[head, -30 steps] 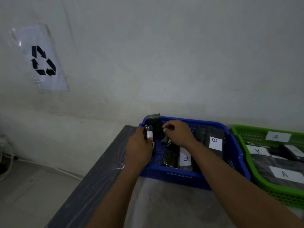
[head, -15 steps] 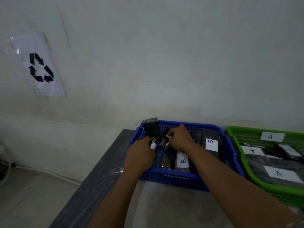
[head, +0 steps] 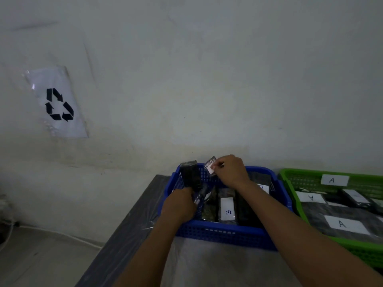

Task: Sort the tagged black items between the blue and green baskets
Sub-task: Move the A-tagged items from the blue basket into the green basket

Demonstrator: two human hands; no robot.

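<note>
wall [head: 207, 69]: pale, scuffed plaster | paper sheet [head: 57, 102]: stuck on wall at left, black recycling arrows, glossy clear cover | table [head: 132, 220]: dark top, set against wall | plastic film [head: 207, 264]: clear, spread over table | cable [head: 58, 233]: white, along floor [head: 41, 262] near wall foot

One blue basket [head: 223, 235], one green basket [head: 290, 175] sitting at the table's [head: 132, 230] far edge, left hand [head: 178, 206] gripping one black item [head: 202, 192], right hand [head: 232, 170] pinching one small black item [head: 210, 165], three A tags [head: 334, 180] showing, one readable B tag [head: 228, 210], one recycling sign [head: 58, 103]
</note>
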